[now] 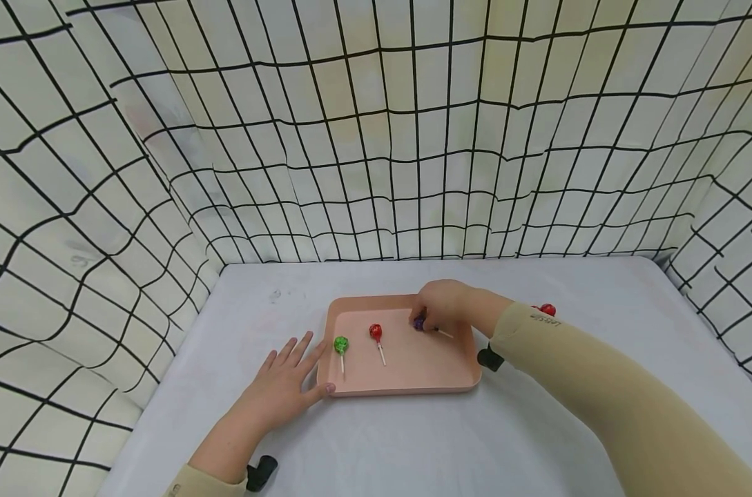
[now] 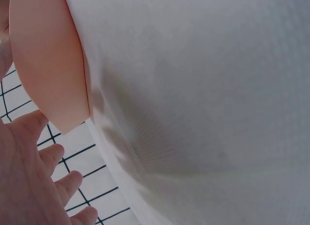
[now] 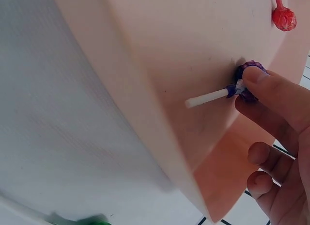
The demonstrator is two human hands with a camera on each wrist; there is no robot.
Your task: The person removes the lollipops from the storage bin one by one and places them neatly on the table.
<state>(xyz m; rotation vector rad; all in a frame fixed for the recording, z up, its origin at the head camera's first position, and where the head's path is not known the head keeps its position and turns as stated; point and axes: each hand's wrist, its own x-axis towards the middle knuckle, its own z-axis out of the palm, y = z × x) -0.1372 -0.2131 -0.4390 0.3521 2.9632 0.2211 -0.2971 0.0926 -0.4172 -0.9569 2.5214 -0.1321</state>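
Note:
My right hand (image 1: 445, 304) pinches a purple-wrapped lollipop (image 3: 248, 79) by its head between thumb and index finger, over the right part of the pink tray (image 1: 407, 376). Its white stick points away from the fingers. With fingers spread straight, my left hand (image 1: 288, 386) touches the tray's left edge; in the left wrist view the fingers lie against the tray's outer wall (image 2: 48, 65). Inside the tray, a green lollipop (image 1: 341, 344) lies at the left and a red lollipop (image 1: 376, 332) near the middle, both with sticks toward the front.
Beyond my right forearm, red lollipops (image 1: 547, 309) lie on the white table (image 1: 400, 442), partly hidden by the sleeve. Something green (image 3: 99, 222) shows at the bottom of the right wrist view. White walls with a black grid (image 1: 413, 138) enclose the table's back and sides.

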